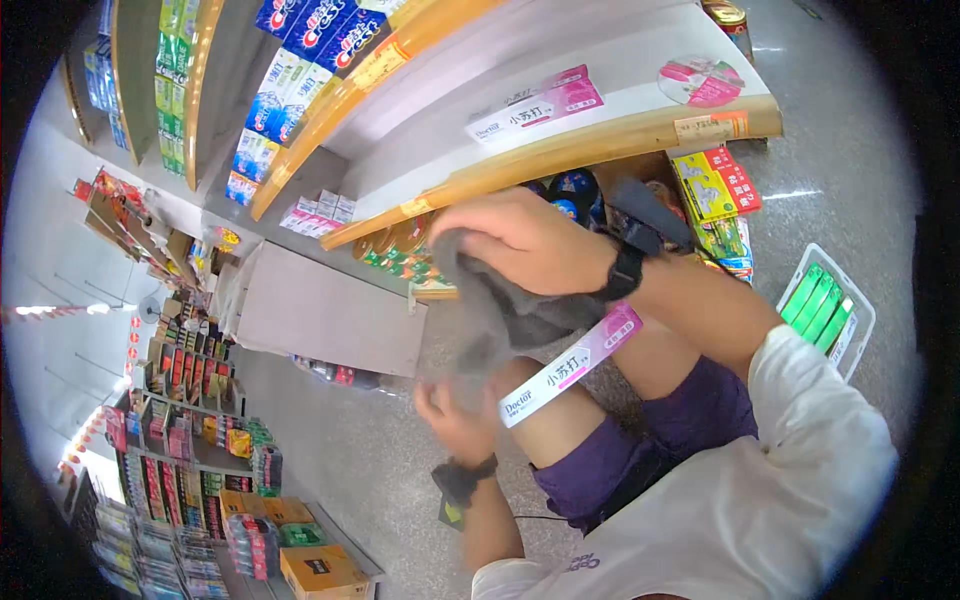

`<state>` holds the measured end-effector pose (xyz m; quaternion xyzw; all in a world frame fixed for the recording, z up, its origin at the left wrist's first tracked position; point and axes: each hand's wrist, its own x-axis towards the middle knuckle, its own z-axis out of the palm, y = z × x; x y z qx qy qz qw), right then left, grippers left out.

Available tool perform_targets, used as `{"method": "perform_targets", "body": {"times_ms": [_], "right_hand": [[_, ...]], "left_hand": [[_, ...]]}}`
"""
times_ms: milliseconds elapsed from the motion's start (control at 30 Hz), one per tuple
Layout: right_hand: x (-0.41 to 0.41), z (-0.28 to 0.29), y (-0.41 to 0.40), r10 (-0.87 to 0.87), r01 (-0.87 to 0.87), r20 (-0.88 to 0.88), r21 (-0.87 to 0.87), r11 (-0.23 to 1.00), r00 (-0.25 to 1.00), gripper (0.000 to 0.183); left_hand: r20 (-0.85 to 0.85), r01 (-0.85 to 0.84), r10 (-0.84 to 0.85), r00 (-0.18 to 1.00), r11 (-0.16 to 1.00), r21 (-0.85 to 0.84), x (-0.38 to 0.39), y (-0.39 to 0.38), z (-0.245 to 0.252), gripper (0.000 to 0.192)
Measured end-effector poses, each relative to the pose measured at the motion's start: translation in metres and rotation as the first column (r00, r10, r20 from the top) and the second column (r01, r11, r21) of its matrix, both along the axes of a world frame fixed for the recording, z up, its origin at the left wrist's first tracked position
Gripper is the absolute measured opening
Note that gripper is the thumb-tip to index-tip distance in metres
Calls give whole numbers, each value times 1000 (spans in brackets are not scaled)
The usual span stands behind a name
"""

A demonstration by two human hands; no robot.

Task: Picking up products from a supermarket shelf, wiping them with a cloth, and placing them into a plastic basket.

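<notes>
A grey cloth (517, 307) hangs in folds from my right hand (517, 240), whose fingers are closed on it. Below it, my left hand (461, 424) is blurred, with bent fingers near the cloth's lower end. A long white and pink toothpaste box (571, 366) lies slantwise over my bare knees, one end beside my left hand; whether that hand grips the box or the cloth cannot be told. A similar toothpaste box (536, 109) lies on the white shelf (637, 90) above my right hand. Dark bands circle both wrists.
Wood-edged shelves hold blue toothpaste boxes (289, 97). Small pink and white boxes (319, 214) stand deeper in. Under the shelf are tins (405, 240) and yellow-red packages (716, 184). A clear tray (859, 322) with green boxes rests on the floor. Cardboard boxes (322, 574) stand at lower left.
</notes>
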<state>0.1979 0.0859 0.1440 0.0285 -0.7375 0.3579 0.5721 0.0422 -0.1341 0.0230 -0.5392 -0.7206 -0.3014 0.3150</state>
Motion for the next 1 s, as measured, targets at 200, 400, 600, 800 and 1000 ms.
{"method": "perform_targets", "body": {"times_ms": [200, 400, 600, 800, 1000], "right_hand": [[-3, 39, -2, 60, -76, 143, 109, 991, 988, 19], [15, 66, 2, -202, 174, 109, 227, 958, 973, 20], [21, 74, 16, -374, 346, 5, 367, 863, 927, 18], [52, 62, 50, -610, 508, 2, 551, 662, 792, 17], [60, 73, 63, -673, 520, 32, 608, 600, 739, 23]], "left_hand": [[577, 506, -432, 693, 862, 37, 13, 51, 28, 50], [761, 409, -342, 552, 906, 111, 11, 67, 59, 29], [472, 391, -345, 811, 920, 1, 33, 76, 66, 29], [308, 141, -121, 944, 989, -43, -15, 69, 76, 35], [190, 165, -137, 972, 977, -138, -77, 42, 171, 22]]}}
